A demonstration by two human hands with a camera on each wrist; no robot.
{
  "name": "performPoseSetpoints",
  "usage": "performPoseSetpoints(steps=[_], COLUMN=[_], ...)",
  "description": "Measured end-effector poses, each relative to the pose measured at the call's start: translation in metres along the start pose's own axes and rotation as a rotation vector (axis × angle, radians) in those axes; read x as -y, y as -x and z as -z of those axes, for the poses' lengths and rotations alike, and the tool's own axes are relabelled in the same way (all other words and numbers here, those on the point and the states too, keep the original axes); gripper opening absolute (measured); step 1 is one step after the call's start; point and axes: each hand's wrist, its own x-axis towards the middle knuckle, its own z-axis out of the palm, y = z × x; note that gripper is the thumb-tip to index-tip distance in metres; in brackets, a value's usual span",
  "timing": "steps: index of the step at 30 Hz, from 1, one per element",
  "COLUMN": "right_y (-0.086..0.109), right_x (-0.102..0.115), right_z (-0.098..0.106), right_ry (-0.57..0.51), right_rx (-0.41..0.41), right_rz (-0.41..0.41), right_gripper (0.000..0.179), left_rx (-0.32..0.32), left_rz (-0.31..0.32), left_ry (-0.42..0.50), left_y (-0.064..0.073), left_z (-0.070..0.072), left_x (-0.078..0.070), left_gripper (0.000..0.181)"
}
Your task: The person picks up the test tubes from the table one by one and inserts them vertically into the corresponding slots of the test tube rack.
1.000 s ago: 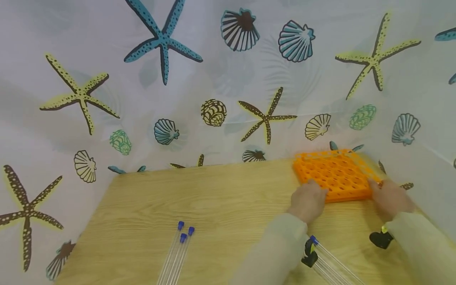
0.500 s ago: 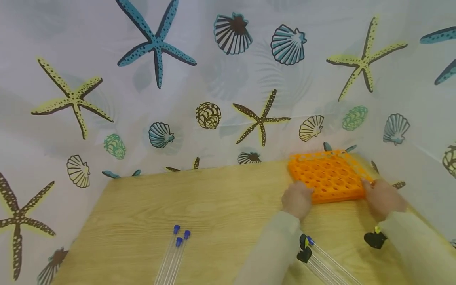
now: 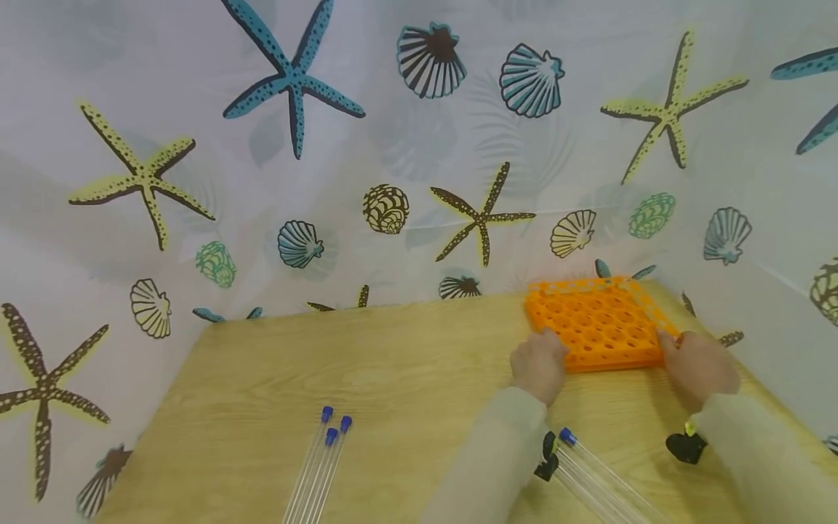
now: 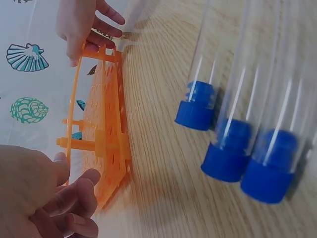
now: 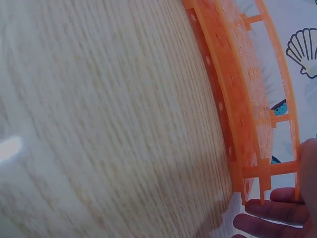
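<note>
An orange test tube rack (image 3: 589,320), with rows of round holes, sits low at the back right of the table. My left hand (image 3: 539,365) holds its near left corner. In the left wrist view, the thumb and index finger of that hand (image 4: 39,198) pinch the rack's thin upper frame (image 4: 73,99). My right hand (image 3: 700,367) grips the near right corner; in the right wrist view its thumb is on the upper frame (image 5: 285,64) and its fingers (image 5: 272,210) are curled at the corner. The fingers' undersides are partly hidden.
Clear tubes with blue caps (image 3: 327,429) lie on the wooden table (image 3: 393,378) at front left. More capped tubes (image 3: 602,480) lie below my left wrist, three of their blue caps (image 4: 225,161) showing up close. A shell-patterned cloth (image 3: 419,145) stands behind the table.
Both hands and the rack have shifted slightly left over the last half second, with the grip kept. The head view has also shifted a little. The tubes lie where they were.
</note>
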Motion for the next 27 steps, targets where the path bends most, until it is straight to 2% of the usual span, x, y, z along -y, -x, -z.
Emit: performPoseSetpoints(steps=[5,13,19,23,27], right_y=[0.005,0.014,0.013,0.015,0.019], right_x=[0.009,0.021,0.026,0.031,0.037], right_z=[-0.002,-0.005,-0.008,-0.008,-0.011], right_ry=[-0.004,0.026,0.056,0.06,0.055], right_rx=[-0.002,0.014,0.035,0.047,0.053], right_rz=[-0.008,-0.016,0.01,0.024,0.036], right_gripper=[0.076,0.073,0.076,0.076,0.076], left_rx=[-0.027,0.049,0.04,0.055,0.101], left_rz=[-0.054,-0.066,-0.106,-0.073,-0.04], left_ry=[0.008,0.011,0.051,0.065,0.072], left_y=[0.001,0.006,0.01,0.009,0.009], left_z=[0.003,0.012,0.017,0.017,0.017], left_x=[0.011,0.027,0.04,0.045,0.05], left_gripper=[0.022,0.023,0.02,0.022,0.023])
